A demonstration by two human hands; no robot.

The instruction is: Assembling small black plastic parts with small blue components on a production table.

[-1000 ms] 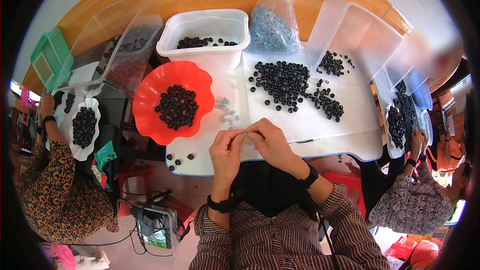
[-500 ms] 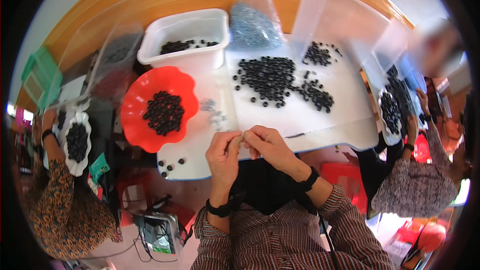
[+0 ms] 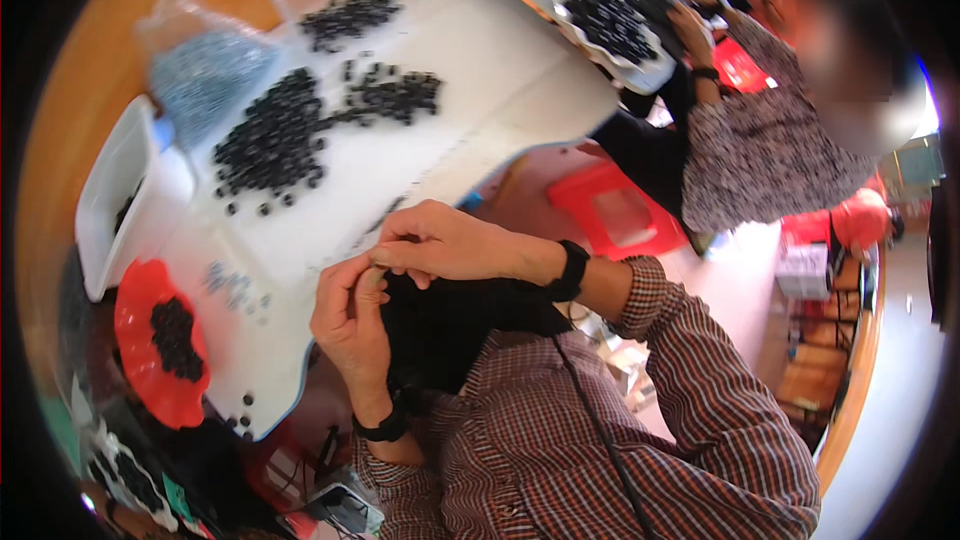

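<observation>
My left hand [image 3: 350, 325] and my right hand [image 3: 450, 243] meet at the table's front edge, fingertips pinched together. Whatever small thing sits between them is mostly covered by the fingers; only a dark speck shows. Beyond the hands, a large heap of small black round parts [image 3: 270, 135] lies on the white table [image 3: 480, 125]. A smaller group of black parts [image 3: 393, 93] adjoins it. To the left stands a red scalloped bowl [image 3: 135, 340], holding more black parts. Several tiny pale-blue pieces [image 3: 235, 285] are scattered between the bowl and the heap.
A white tub [image 3: 165, 185] and a clear bag of grey-blue bits [image 3: 210, 75] stand at the far left. Loose black parts [image 3: 243, 415] sit at the near left table corner. At the right, a co-worker's hands [image 3: 690, 25] work near a white dish [image 3: 645, 70]. A red stool [image 3: 600, 210] stands below.
The view has swung to the right, so the table now appears tilted and shifted left. My hands remain pinched together. The left co-worker has mostly left the picture.
</observation>
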